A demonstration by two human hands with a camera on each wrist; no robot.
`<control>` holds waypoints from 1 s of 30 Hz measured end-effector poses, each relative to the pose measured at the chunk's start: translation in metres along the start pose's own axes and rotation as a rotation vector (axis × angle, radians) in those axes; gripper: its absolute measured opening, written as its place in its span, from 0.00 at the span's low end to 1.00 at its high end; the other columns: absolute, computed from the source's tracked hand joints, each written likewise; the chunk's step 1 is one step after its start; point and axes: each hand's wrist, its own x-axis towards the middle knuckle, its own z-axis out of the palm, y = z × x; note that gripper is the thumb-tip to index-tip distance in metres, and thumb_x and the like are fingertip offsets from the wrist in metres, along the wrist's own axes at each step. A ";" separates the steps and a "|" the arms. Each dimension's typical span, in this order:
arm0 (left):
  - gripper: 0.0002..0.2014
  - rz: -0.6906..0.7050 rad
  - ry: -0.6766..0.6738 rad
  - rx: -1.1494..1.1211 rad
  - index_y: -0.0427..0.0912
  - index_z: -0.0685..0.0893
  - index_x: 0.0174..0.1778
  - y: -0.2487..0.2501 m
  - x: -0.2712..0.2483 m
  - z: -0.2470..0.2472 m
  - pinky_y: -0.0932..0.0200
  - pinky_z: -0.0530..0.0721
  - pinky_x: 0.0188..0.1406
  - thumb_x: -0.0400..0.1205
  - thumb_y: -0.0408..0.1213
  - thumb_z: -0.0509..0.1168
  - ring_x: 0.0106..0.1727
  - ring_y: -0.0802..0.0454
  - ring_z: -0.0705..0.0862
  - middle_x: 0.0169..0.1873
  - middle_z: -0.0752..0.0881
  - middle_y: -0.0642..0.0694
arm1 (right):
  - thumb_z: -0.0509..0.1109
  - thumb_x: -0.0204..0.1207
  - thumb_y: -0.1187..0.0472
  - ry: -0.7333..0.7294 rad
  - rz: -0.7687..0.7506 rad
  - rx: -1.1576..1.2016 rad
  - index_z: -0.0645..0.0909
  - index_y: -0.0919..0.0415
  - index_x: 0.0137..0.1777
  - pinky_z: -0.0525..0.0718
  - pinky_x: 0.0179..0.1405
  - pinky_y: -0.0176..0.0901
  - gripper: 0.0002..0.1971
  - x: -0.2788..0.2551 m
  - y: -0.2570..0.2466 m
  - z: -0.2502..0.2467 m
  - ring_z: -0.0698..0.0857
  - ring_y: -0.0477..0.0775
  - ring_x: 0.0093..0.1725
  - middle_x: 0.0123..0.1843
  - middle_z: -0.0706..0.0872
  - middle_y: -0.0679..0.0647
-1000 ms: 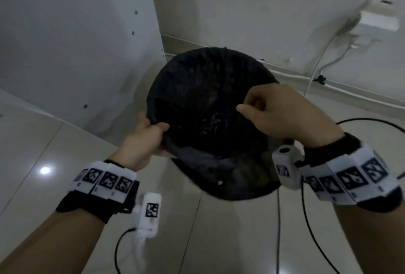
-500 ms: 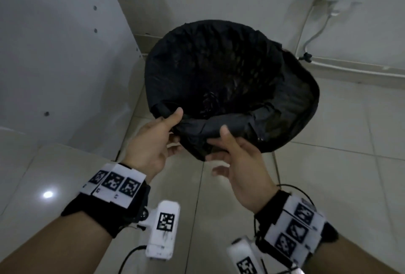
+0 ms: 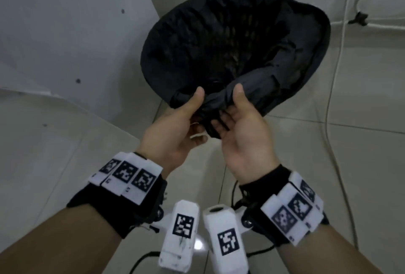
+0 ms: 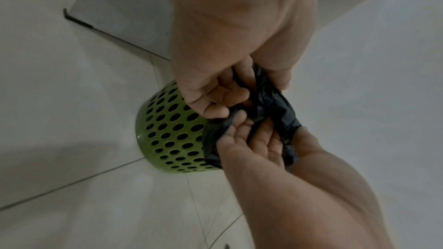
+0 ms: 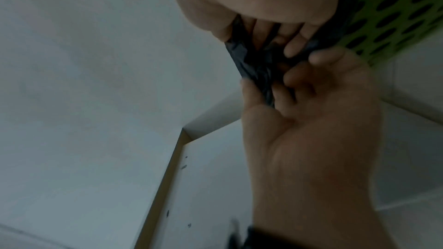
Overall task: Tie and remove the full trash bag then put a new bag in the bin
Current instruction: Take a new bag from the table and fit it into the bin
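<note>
A black trash bag lines a green perforated bin standing on the tiled floor. The bag's near rim is gathered into a bunch between my two hands. My left hand pinches that bunch from the left, thumb on top and fingers curled beneath. My right hand holds it from the right, palm up, thumb pressing over the plastic. In the right wrist view the same crumpled plastic sits between the fingers of both hands, with the bin behind. What lies inside the bag is too dark to make out.
A white cabinet panel stands left of the bin, and a white wall runs behind. White cables hang down the wall and trail over the floor on the right. Light floor tiles surround the bin.
My right hand came off the bag's far rim down to the near rim beside my left hand. Both hands have drawn the near edge together into a bunch.
</note>
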 end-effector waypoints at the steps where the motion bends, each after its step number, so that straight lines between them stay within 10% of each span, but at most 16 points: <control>1: 0.31 -0.004 -0.026 0.028 0.42 0.90 0.62 -0.003 -0.005 -0.004 0.53 0.82 0.42 0.74 0.64 0.71 0.35 0.52 0.80 0.41 0.89 0.49 | 0.67 0.84 0.48 -0.004 -0.034 -0.027 0.82 0.66 0.68 0.88 0.49 0.44 0.22 0.000 -0.003 -0.003 0.90 0.56 0.58 0.60 0.91 0.59; 7: 0.29 0.095 0.061 0.068 0.45 0.83 0.27 -0.018 -0.002 -0.041 0.50 0.85 0.40 0.66 0.72 0.66 0.35 0.47 0.85 0.36 0.88 0.44 | 0.67 0.84 0.45 -0.025 -0.196 -0.170 0.83 0.59 0.65 0.90 0.58 0.52 0.20 0.025 -0.040 -0.036 0.90 0.60 0.59 0.58 0.92 0.55; 11: 0.41 0.077 0.065 -0.164 0.49 0.82 0.72 -0.037 0.007 -0.038 0.37 0.86 0.65 0.68 0.71 0.66 0.63 0.41 0.88 0.53 0.89 0.46 | 0.67 0.83 0.46 0.217 -0.449 -0.358 0.76 0.54 0.40 0.75 0.31 0.42 0.15 0.006 -0.030 -0.053 0.76 0.47 0.30 0.30 0.78 0.47; 18: 0.20 0.108 -0.247 -0.260 0.38 0.82 0.66 -0.068 0.016 -0.038 0.50 0.89 0.57 0.82 0.44 0.66 0.51 0.49 0.90 0.51 0.91 0.45 | 0.79 0.67 0.38 0.103 -0.698 -1.022 0.82 0.48 0.55 0.86 0.51 0.44 0.22 -0.007 0.062 -0.050 0.84 0.48 0.56 0.56 0.84 0.50; 23: 0.16 0.129 -0.323 -0.135 0.39 0.87 0.62 -0.064 0.019 -0.046 0.37 0.77 0.71 0.83 0.44 0.69 0.58 0.41 0.86 0.58 0.89 0.39 | 0.75 0.79 0.57 0.082 -0.585 -0.715 0.87 0.64 0.44 0.88 0.52 0.65 0.09 0.006 0.071 -0.031 0.91 0.61 0.48 0.44 0.92 0.61; 26: 0.20 0.124 -0.349 -0.068 0.41 0.89 0.59 -0.061 0.014 -0.049 0.44 0.81 0.62 0.79 0.51 0.69 0.53 0.51 0.88 0.51 0.91 0.45 | 0.65 0.84 0.60 0.075 -0.519 -0.579 0.84 0.70 0.51 0.84 0.63 0.70 0.12 0.003 0.070 -0.034 0.87 0.71 0.56 0.53 0.90 0.69; 30: 0.24 0.031 -0.335 -0.055 0.44 0.88 0.51 -0.059 0.014 -0.044 0.45 0.85 0.61 0.72 0.62 0.69 0.48 0.52 0.86 0.41 0.88 0.49 | 0.56 0.89 0.65 -0.010 -0.227 -0.185 0.79 0.70 0.68 0.85 0.50 0.53 0.15 0.003 0.057 -0.033 0.85 0.59 0.43 0.55 0.87 0.64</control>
